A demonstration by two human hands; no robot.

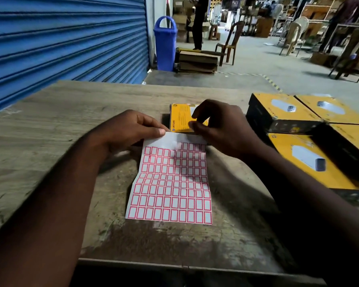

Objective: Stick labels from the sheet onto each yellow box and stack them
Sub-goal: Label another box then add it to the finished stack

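**A:** Since the top-left corner of the label sheet (170, 183) is bare backing, some labels are already off it, I'd judge; how far along does that put the job?

**B:** Early, by my reading; nearly the whole grid of red-bordered labels is still on the sheet, which lies flat on the table (60, 121) straight in front of the person; the small yellow box (179, 119) sits just beyond its top edge; the larger yellow boxes (282, 109) lie side by side at the right, and I see no red-bordered label on their tops and no finished stack.

**A:** And the hands?

**B:** The left hand (131, 129) pinches the sheet's top-left edge, thumb on top and fingers curled, pinning it; the right hand (220, 129) is over the near end of the small box, its fingertips (196, 116) drawn narrow, thumb close to forefinger.

**A:** Holding a label?

**B:** I cannot tell; anything between them is too small and shadowed to make out; if a label is there, pressing it onto that box looks like the step in hand.
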